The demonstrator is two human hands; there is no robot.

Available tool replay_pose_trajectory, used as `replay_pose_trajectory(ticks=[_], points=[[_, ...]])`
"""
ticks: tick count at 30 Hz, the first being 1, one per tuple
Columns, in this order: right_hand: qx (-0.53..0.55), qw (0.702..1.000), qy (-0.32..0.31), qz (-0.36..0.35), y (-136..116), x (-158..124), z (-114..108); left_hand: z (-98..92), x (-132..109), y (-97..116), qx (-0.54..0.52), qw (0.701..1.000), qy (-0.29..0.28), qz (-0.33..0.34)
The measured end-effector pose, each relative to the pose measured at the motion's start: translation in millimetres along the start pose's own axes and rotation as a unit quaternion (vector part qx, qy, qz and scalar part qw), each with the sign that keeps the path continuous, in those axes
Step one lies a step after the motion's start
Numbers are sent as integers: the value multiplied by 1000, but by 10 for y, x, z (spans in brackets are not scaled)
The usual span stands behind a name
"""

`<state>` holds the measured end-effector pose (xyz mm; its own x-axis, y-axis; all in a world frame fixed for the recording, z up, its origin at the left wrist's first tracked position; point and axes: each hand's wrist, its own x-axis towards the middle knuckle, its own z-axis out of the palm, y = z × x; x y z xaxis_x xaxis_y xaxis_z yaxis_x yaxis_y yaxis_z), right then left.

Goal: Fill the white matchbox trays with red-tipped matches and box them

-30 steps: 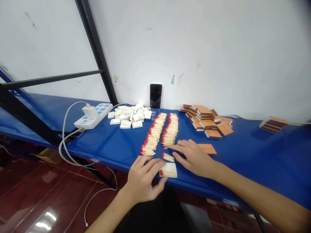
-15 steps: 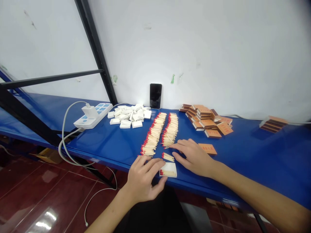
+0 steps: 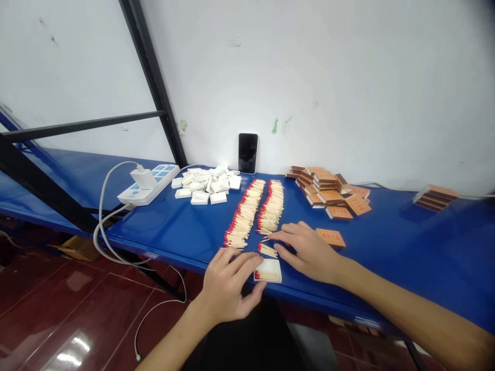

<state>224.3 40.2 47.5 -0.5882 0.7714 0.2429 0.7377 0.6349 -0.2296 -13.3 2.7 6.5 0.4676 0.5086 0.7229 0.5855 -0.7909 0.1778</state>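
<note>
At the front edge of the blue table, a white inner matchbox tray (image 3: 273, 265) has a few red-tipped matches along its near side. My left hand (image 3: 230, 283) grips its left end between thumb and fingers. Just behind the tray sits a small bunch of matches (image 3: 267, 250). Over its right side reaches my right hand (image 3: 303, 250), thumb and index finger apart, the index fingertip touching a match (image 3: 266, 238) behind the bunch. Farther back run two long rows, the left row of matches (image 3: 245, 214) and the right row of matches (image 3: 271, 206).
White empty trays (image 3: 209, 183) are heaped back left, near a power strip (image 3: 149, 185) with a plugged-in charger. A phone (image 3: 248, 153) leans on the wall. Orange matchbox sleeves (image 3: 328, 193) pile up at right; one lone sleeve (image 3: 330, 237) lies by my right wrist.
My right index finger has drawn a match from the near end of the right row slightly toward the small bunch. My left hand and the tray have stayed in place.
</note>
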Motion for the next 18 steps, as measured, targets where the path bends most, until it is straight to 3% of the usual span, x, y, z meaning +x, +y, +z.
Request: replay_pose_trajectory(ticks=[18], points=[[18, 999, -17, -25, -9, 2, -12, -7, 20, 0, 12, 1000, 5, 2]])
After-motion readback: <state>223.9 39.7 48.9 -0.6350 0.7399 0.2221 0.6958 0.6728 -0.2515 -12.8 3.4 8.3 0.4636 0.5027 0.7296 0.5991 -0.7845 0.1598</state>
